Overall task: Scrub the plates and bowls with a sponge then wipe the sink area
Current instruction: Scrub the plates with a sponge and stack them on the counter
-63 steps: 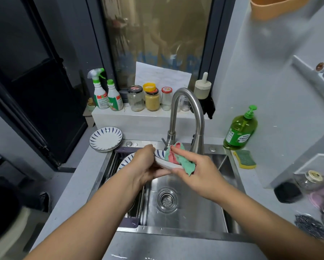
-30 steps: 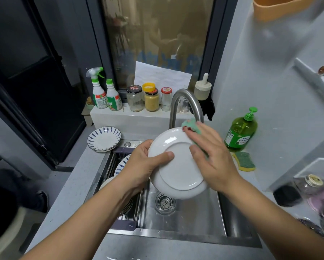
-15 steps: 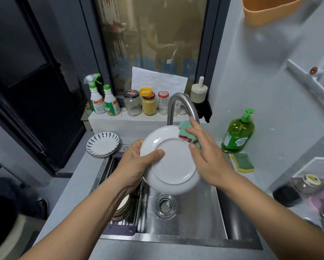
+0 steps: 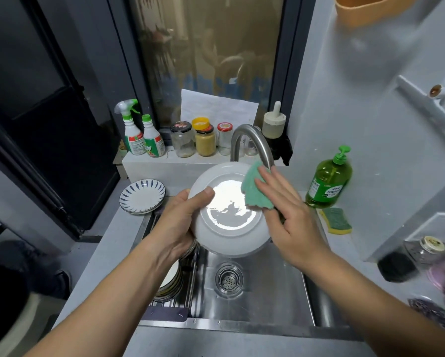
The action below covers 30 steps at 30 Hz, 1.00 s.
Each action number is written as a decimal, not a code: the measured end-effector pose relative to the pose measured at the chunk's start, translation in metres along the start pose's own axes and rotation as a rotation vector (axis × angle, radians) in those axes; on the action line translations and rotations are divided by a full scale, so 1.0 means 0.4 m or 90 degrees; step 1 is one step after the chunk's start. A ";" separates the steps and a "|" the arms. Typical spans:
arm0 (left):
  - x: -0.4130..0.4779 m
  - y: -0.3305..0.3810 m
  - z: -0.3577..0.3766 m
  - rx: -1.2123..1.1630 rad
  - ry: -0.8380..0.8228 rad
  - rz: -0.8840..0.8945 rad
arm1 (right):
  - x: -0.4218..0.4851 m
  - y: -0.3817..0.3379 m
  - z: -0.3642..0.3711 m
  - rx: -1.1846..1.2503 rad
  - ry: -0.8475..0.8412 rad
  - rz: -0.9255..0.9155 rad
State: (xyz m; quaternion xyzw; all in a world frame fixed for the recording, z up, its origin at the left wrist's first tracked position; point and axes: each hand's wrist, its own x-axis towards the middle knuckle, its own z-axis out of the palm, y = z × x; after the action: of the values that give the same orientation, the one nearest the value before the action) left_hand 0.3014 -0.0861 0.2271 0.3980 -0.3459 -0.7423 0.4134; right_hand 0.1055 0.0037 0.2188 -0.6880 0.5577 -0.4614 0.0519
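White plate (image 4: 229,234), rim in left hand (image 4: 180,222); right hand (image 4: 285,210), seemingly flat, presses cloth (image 4: 253,193).

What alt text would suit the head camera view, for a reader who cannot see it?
The left hand grips a white plate above a steel sink, underside toward the camera, while the right hand presses a green cloth on it. A faucet, jars and a green soap bottle stand behind.
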 end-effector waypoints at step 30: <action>-0.003 -0.055 0.016 -0.074 0.011 -0.005 | 0.068 0.033 -0.050 -0.254 -0.177 -0.044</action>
State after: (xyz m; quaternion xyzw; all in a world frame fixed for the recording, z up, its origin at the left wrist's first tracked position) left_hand 0.2888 -0.0746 0.2116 0.3810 -0.2974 -0.7592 0.4358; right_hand 0.0809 -0.0147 0.2382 -0.7600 0.6017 -0.2444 -0.0247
